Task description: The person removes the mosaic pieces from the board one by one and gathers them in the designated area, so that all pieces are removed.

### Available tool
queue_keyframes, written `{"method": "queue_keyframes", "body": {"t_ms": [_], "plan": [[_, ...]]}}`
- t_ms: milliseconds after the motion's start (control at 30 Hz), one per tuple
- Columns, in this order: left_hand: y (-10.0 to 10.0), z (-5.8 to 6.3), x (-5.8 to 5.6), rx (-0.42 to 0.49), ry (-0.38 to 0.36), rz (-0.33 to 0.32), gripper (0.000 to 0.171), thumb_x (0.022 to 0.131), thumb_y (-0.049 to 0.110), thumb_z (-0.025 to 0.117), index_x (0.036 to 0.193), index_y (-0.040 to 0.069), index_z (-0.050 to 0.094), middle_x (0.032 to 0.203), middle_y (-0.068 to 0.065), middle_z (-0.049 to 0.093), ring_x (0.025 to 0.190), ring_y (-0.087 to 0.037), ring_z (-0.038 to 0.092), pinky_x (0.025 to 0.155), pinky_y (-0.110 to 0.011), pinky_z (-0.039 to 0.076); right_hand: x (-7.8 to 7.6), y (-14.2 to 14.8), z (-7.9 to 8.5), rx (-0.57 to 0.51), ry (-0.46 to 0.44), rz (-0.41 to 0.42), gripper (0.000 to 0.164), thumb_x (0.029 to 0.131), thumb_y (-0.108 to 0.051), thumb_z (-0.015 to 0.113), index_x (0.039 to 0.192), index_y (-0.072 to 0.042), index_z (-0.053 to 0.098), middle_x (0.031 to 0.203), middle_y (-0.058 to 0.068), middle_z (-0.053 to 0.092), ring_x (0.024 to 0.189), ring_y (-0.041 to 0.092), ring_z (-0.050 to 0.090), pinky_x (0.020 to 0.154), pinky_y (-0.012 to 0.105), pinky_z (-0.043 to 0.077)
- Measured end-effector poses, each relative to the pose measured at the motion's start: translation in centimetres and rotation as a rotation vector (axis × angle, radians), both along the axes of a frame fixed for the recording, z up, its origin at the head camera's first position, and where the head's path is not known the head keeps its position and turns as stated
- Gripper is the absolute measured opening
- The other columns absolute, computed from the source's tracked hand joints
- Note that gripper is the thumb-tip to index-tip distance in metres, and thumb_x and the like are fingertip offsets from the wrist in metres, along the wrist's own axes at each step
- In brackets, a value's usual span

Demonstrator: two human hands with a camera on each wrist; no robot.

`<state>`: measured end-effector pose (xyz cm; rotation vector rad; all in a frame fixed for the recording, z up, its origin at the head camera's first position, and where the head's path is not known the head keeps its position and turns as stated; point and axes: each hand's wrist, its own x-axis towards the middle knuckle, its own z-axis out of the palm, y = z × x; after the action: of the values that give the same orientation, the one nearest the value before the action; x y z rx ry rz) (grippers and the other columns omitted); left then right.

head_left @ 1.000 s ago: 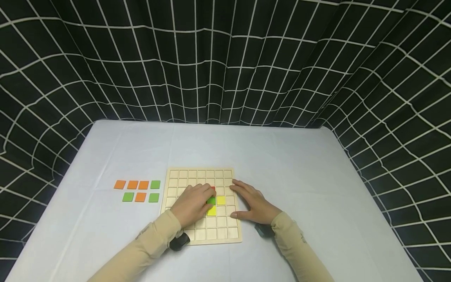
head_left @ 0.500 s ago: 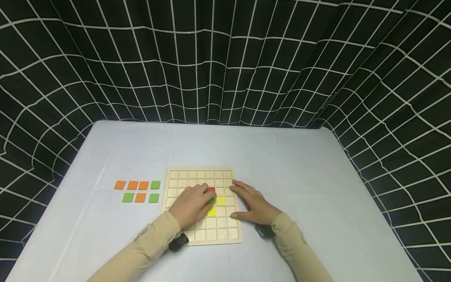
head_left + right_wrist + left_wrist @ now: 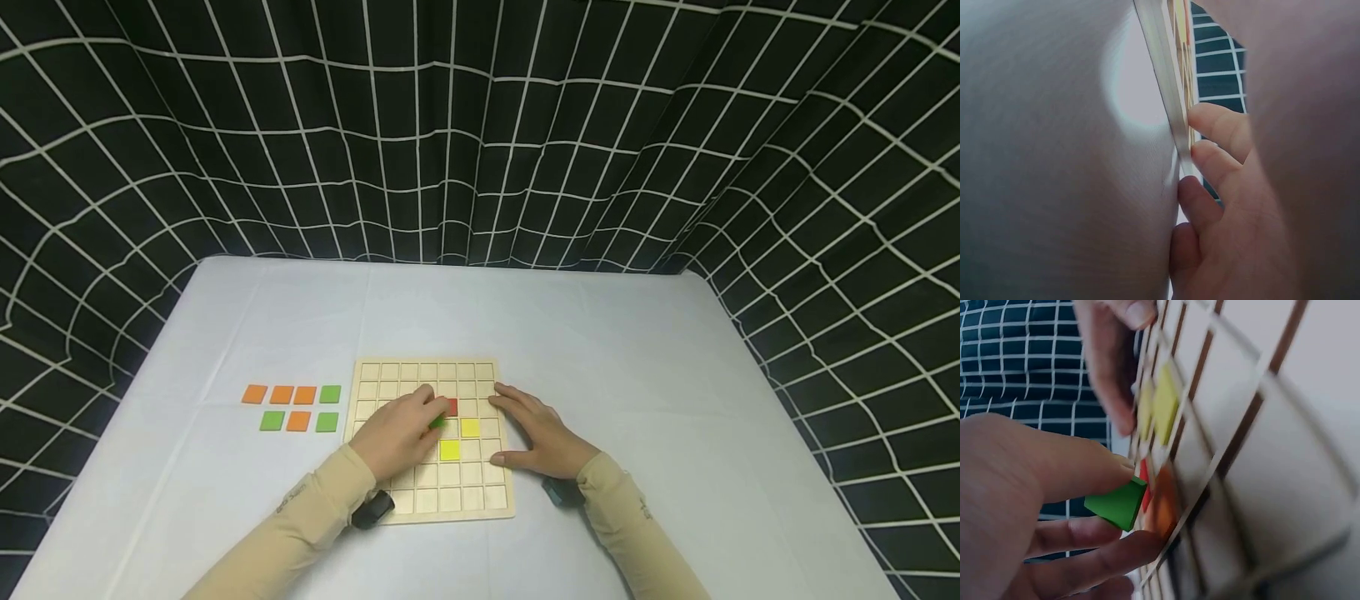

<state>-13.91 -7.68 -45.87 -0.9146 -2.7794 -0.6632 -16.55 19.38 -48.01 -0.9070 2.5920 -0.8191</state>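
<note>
My left hand [image 3: 399, 429] pinches a green square tile [image 3: 1119, 503] between thumb and fingers, held at a tilt close over the wooden grid board [image 3: 427, 517]. A red tile [image 3: 452, 407] lies in a cell just beyond the fingertips. To the right and nearer are two yellow tiles, one yellow tile [image 3: 470, 427] right of a bare cell and another yellow tile [image 3: 450, 450] below it. In the left wrist view an orange tile [image 3: 1163, 503] shows on the board, hidden by the hand from the head. My right hand [image 3: 547, 437] rests at the board's right edge, fingers spread.
Left of the board, two rows of loose tiles lie on the white cloth [image 3: 637, 350], among them an orange tile [image 3: 255, 394] and a green tile [image 3: 327, 422]. A black curtain with white grid lines [image 3: 450, 125] surrounds the table.
The green tile has come out of its cell between red and yellow and moved left with my left hand. That cell is now bare. My right hand has stayed still.
</note>
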Motion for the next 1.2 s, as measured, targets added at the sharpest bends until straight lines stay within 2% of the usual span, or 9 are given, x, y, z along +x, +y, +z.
{"method": "queue_keyframes", "body": {"t_ms": [300, 467, 733, 933, 1200], "plan": [[-5.1, 2.1, -0.6, 0.073, -0.02, 0.117, 0.022, 0.084, 0.008, 0.071, 0.104, 0.011, 0.063, 0.1, 0.001, 0.055, 0.067, -0.009, 0.054, 0.058, -0.021, 0.049, 0.0, 0.0, -0.1, 0.006, 0.004, -0.006, 0.084, 0.08, -0.055, 0.069, 0.147, -0.02, 0.034, 0.158, -0.002, 0.02, 0.145, 0.026, 0.02, 0.11, 0.057, 0.024], [-7.9, 2.5, -0.6, 0.094, -0.022, 0.159, 0.023, 0.083, 0.004, 0.07, 0.104, 0.012, 0.062, 0.104, 0.001, 0.053, 0.073, -0.014, 0.058, 0.062, -0.026, 0.05, -0.1, 0.1, -0.2, 0.005, 0.012, -0.003, 0.084, 0.08, -0.055, 0.069, 0.147, -0.02, 0.033, 0.158, -0.002, 0.02, 0.145, 0.026, 0.02, 0.11, 0.057, 0.024], [-12.0, 1.9, 0.1, 0.073, 0.002, 0.263, 0.023, 0.084, 0.004, 0.069, 0.106, 0.011, 0.064, 0.105, -0.003, 0.052, 0.075, -0.016, 0.055, 0.064, -0.031, 0.05, -0.1, 0.0, -0.3, 0.003, 0.008, 0.002, 0.084, 0.081, -0.055, 0.069, 0.147, -0.019, 0.033, 0.158, -0.002, 0.02, 0.145, 0.027, 0.02, 0.11, 0.057, 0.024], [-14.6, 1.7, 1.2, 0.066, -0.006, 0.354, 0.024, 0.082, 0.003, 0.071, 0.103, 0.009, 0.062, 0.105, -0.005, 0.05, 0.08, -0.02, 0.056, 0.071, -0.04, 0.053, -0.1, -0.1, 0.0, -0.002, 0.0, 0.004, 0.084, 0.08, -0.054, 0.07, 0.147, -0.018, 0.034, 0.158, 0.0, 0.02, 0.145, 0.028, 0.02, 0.11, 0.058, 0.024], [-17.3, 0.8, 2.5, 0.035, 0.02, 0.422, 0.026, 0.078, 0.007, 0.076, 0.101, 0.008, 0.063, 0.1, -0.006, 0.052, 0.084, -0.023, 0.056, 0.076, -0.046, 0.052, -0.1, 0.0, -0.3, 0.008, -0.002, -0.007, 0.085, 0.08, -0.056, 0.069, 0.147, -0.02, 0.033, 0.158, -0.002, 0.02, 0.145, 0.026, 0.02, 0.111, 0.056, 0.024]]}}
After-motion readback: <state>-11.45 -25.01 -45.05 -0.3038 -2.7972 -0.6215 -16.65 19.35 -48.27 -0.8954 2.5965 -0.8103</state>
